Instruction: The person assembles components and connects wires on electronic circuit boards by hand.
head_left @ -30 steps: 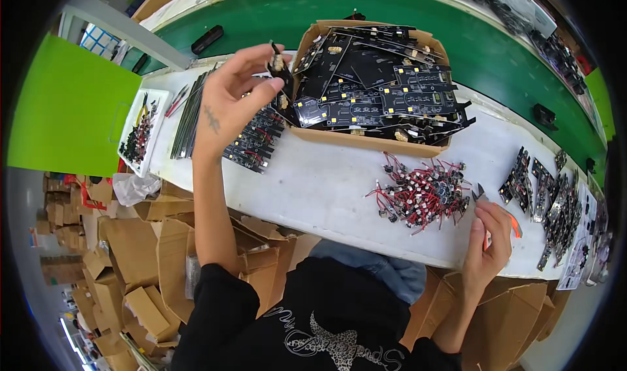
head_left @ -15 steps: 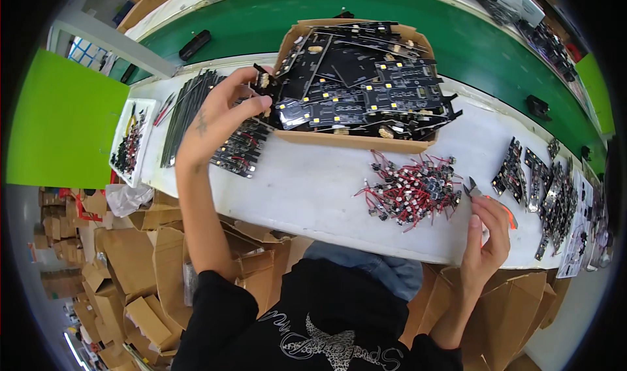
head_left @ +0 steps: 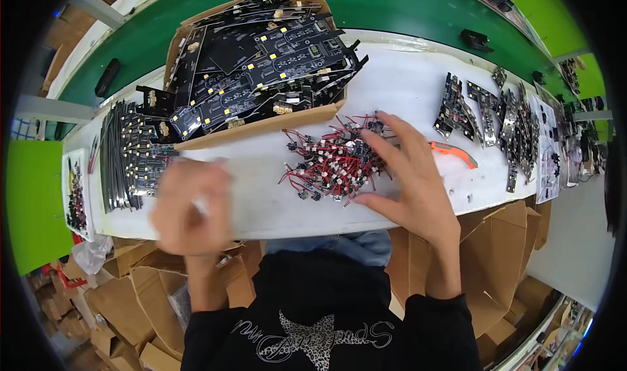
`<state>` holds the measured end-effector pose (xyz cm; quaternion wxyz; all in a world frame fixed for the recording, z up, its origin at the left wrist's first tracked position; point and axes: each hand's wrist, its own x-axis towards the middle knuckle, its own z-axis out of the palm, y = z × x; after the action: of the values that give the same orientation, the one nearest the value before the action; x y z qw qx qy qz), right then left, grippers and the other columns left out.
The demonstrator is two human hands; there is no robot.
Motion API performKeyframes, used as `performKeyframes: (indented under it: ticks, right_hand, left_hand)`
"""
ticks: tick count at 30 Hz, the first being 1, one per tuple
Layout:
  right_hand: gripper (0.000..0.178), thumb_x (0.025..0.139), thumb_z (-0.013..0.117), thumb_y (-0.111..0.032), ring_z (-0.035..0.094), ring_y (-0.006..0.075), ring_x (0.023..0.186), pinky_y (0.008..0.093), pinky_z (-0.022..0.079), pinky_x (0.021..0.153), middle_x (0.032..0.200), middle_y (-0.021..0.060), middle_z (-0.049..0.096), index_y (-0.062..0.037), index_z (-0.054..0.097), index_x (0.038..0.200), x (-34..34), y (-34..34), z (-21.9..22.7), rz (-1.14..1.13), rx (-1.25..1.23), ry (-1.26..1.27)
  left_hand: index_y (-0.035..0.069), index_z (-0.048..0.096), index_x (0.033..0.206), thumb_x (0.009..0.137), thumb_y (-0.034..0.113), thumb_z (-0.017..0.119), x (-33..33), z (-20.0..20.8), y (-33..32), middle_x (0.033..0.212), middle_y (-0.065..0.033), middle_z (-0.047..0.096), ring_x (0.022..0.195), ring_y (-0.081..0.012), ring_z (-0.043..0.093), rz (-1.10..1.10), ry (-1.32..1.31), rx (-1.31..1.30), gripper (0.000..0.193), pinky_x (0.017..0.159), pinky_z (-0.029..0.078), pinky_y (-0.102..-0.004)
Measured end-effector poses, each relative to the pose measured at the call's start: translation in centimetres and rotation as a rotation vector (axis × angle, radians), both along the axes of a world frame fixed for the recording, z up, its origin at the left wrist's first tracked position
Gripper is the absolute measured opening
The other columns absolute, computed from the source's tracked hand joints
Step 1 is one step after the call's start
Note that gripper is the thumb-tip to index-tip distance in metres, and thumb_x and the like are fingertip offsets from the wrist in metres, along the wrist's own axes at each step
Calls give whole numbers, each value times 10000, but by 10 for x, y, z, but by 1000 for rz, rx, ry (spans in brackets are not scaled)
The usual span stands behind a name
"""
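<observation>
My right hand (head_left: 415, 188) is over the right side of a pile of small connectors with red and black wires (head_left: 336, 162). Its fingers are spread around that edge, and nothing shows in its grasp. Just right of the fingers lies a cutting tool with an orange handle (head_left: 455, 153), its front end hidden behind them. My left hand (head_left: 192, 208) hovers near the table's front edge, smeared by motion, so whether it holds anything is not visible. Beyond it, black circuit boards (head_left: 145, 155) lie in a stack.
A cardboard box (head_left: 261, 128) heaped with black circuit boards stands behind the pile. Black strips (head_left: 116, 155) and a white tray (head_left: 87, 224) of small parts lie at left. More populated boards (head_left: 509, 129) are at right. A green belt (head_left: 392, 12) runs along the back.
My right hand has let go of the cutting tool and moved onto the wire pile. My left hand has come away from the boards beside the box toward the front edge. The view has shifted.
</observation>
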<state>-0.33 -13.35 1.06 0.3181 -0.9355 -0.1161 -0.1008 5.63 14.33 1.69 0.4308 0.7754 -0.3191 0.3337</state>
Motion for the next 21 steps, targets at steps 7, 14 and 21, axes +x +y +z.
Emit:
performKeyframes:
  ticks: [7, 14, 21]
  right_hand:
    - [570, 707, 787, -191, 511, 350, 1177, 412, 425, 986, 1324, 163, 512, -81, 592, 1231, -3, -51, 11, -27, 58, 40]
    - [432, 799, 707, -154, 550, 377, 1119, 405, 448, 939, 1254, 171, 562, -77, 602, 1211, 18, -101, -8, -304, -245, -21]
    - [230, 887, 637, -57, 639, 216, 905, 295, 484, 821, 1019, 148, 675, 52, 628, 1088, 10, -119, -3, -470, -3, -132]
  left_hand:
    - [17, 712, 884, 602, -103, 638, -42, -27, -58, 682, -68, 606, 533, -209, 565, -284, 266, -46, 315, 491, 454, -290]
    - [28, 721, 912, 629, -75, 634, -53, -37, -70, 708, -48, 611, 552, -194, 575, -393, 334, -59, 313, 494, 457, -292]
    - [2, 684, 1035, 752, -48, 660, -60, -29, -101, 760, -83, 637, 599, -196, 601, -572, 481, -206, 288, 533, 470, -278]
